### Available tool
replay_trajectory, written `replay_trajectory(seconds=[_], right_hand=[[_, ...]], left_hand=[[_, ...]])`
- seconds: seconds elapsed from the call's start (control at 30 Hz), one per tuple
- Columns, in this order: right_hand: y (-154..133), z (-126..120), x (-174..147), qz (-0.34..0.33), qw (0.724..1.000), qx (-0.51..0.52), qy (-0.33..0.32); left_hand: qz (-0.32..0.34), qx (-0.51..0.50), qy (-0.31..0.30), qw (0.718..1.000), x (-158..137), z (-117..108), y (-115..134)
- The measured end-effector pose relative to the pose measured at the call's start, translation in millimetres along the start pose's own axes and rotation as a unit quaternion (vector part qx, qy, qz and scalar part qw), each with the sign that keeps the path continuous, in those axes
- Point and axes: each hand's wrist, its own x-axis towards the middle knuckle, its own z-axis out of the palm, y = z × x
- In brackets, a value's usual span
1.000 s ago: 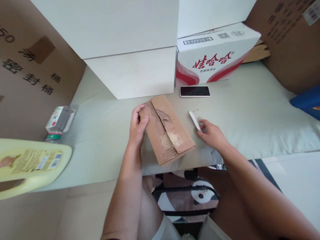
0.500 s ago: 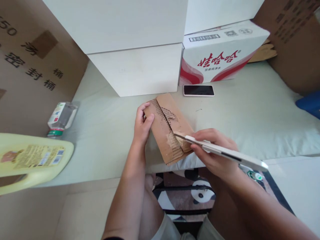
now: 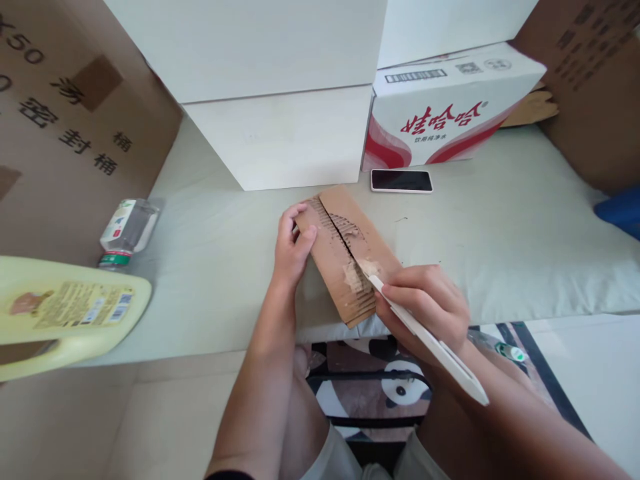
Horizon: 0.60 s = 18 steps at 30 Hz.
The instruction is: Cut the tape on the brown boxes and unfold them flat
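Observation:
A small brown cardboard box (image 3: 333, 267) lies tilted on the pale green cloth, with a dark seam along its top and torn, scuffed patches. My left hand (image 3: 295, 243) grips its far left edge, thumb on top and fingers around the side. In my right hand (image 3: 430, 303) is a white utility knife (image 3: 430, 340), held by its long handle. The tip of the knife meets the seam near the box's near end; how deep the blade sits cannot be made out.
Behind the box stand stacked white boxes (image 3: 300, 140), a red-and-white carton (image 3: 430, 127) and a phone (image 3: 401, 181). On the left are a clear bottle (image 3: 127, 230), a yellow jug (image 3: 75, 307) and a large brown carton (image 3: 65, 87). A blue object (image 3: 623, 212) sits far right.
The knife has turned steeper, its handle end swinging down and left, while its tip has moved slightly along the seam toward me. My left hand keeps its hold on the box.

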Motion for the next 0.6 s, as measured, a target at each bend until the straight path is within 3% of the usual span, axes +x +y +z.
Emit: replay_trajectory(seconds=[0.17, 0.43, 0.6], right_hand=[[0.1, 2.7, -1.7, 0.028, 0.998, -0.014, -0.047], [-1.6, 5.2, -0.2, 0.02, 1.0, -0.022, 0.004], [-3.5, 9.1, -0.7, 0.028, 0.998, -0.045, -0.025]], left_hand=[[0.002, 0.017, -0.008, 1.0, -0.7, -1.2, -2.0], [0.017, 0.034, 0.0, 0.999, -0.4, -1.8, -2.9], [0.006, 0.027, 0.007, 1.0, -0.1, -1.2, -1.2]])
